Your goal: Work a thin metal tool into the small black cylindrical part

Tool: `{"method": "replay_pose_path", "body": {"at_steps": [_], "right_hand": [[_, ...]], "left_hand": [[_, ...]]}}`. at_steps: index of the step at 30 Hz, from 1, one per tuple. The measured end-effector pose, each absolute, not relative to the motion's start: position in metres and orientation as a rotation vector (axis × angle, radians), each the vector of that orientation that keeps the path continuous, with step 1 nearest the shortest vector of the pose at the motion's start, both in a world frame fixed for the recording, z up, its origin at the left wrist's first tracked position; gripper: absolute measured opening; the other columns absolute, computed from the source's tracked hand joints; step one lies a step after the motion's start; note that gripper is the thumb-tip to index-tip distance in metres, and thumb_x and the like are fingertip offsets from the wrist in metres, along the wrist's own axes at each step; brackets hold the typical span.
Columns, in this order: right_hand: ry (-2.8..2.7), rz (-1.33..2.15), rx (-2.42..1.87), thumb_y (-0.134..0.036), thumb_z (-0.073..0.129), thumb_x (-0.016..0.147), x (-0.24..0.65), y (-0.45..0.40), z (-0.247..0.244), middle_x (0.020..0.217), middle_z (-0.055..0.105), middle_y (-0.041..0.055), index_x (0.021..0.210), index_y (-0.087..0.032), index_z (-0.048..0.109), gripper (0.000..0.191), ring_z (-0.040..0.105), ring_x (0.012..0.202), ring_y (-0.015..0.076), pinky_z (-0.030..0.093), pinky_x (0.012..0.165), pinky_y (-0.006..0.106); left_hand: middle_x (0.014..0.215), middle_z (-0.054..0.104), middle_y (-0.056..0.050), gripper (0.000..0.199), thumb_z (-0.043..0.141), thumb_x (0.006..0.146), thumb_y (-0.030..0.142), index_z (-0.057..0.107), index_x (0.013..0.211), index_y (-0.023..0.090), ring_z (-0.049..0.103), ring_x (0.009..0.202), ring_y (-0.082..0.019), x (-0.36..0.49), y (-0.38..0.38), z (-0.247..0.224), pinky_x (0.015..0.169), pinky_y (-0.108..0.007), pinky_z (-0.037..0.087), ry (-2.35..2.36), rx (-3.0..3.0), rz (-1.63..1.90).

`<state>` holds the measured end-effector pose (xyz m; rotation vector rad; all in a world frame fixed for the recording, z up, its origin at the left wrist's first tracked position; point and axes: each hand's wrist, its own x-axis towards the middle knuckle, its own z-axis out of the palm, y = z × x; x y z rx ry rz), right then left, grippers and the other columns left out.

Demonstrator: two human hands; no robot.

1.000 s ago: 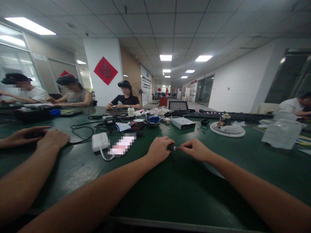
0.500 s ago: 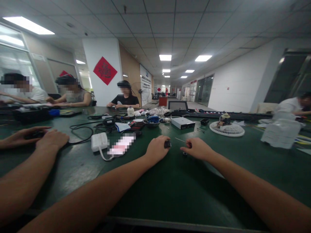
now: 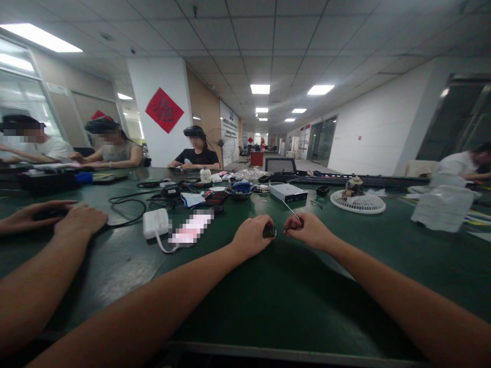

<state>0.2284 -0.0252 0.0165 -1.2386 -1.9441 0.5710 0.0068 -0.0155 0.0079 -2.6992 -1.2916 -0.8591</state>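
My left hand (image 3: 253, 235) is closed around a small, dark, shiny part (image 3: 270, 232), most of which my fingers hide. To its right, a short gap away, my right hand (image 3: 307, 230) is closed on a screwdriver (image 3: 292, 210), whose thin metal shaft points up and left. The handle is mostly covered by my palm and fingers. Pinched at the right fingertips is a tiny dark piece (image 3: 286, 231), too small to name. Both hands are low over the green table (image 3: 245, 306).
Beyond my hands are a grey-white box (image 3: 288, 193), a bowl (image 3: 238, 192), a white fan grille (image 3: 357, 202) and a small black tray (image 3: 322, 190). A white adapter (image 3: 155, 225) lies left. A co-worker's hands (image 3: 79, 220) hold a dark object at far left. Clear plastic packaging (image 3: 443, 207) stands right.
The screwdriver shaft has swung from pointing left to pointing up and left. A small piece under my right hand no longer shows on the table. The part in my left hand has turned.
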Motion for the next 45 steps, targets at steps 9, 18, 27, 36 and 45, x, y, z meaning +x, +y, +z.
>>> {"method": "replay_pose_path", "body": {"at_steps": [9,18,27,36,45], "right_hand": [[-1.972,0.512,-1.07,-0.021,0.073,0.068,0.222,-0.031,0.016,0.094,0.073,0.0052,0.063,-0.021,0.042,0.031,0.07,0.079,0.0203,0.052,0.07,0.032],[-2.003,0.439,-1.074,-0.022,0.07,0.075,0.22,-0.038,0.02,0.085,0.074,0.004,0.06,-0.023,0.031,0.042,0.07,0.083,0.0217,0.05,0.072,0.03],[-2.092,0.189,-1.176,-0.023,0.077,0.069,0.219,-0.039,0.018,0.071,0.058,-0.0025,0.069,-0.019,0.054,0.023,0.054,0.066,0.0143,0.037,0.06,0.025],[-2.114,0.01,-1.389,-0.038,0.069,0.082,0.215,-0.041,0.023,0.066,0.057,-0.0008,0.07,-0.02,0.056,0.025,0.049,0.062,0.0143,0.029,0.056,0.028],[-2.224,0.141,-1.458,-0.032,0.05,0.097,0.224,-0.035,0.02,0.081,0.071,0.0042,0.103,-0.022,0.069,0.022,0.061,0.069,0.0179,0.035,0.06,0.028]], "left_hand": [[0.1,0.072,-0.003,0.028,0.074,0.081,0.035,0.063,0.104,0.022,0.066,0.092,-0.022,0.008,-0.022,0.011,0.082,-0.033,0.047,-1.056,-2.774,-0.804],[0.1,0.073,-0.004,0.029,0.074,0.082,0.038,0.064,0.103,0.02,0.066,0.094,-0.023,0.007,-0.022,0.013,0.082,-0.034,0.046,-1.029,-2.763,-0.831],[0.109,0.072,-0.006,0.021,0.064,0.09,0.029,0.066,0.109,0.02,0.065,0.102,-0.021,0.002,-0.021,0.014,0.091,-0.035,0.043,-0.697,-2.834,-0.743],[0.11,0.072,-0.006,0.029,0.068,0.087,0.03,0.065,0.114,0.021,0.065,0.102,-0.024,0.007,-0.021,0.012,0.091,-0.037,0.046,-0.958,-2.834,-0.824],[0.1,0.072,-0.005,0.026,0.078,0.075,0.024,0.065,0.098,0.022,0.068,0.093,-0.024,-0.002,-0.002,0.003,0.079,-0.033,0.052,-1.521,-2.605,-1.11]]}}
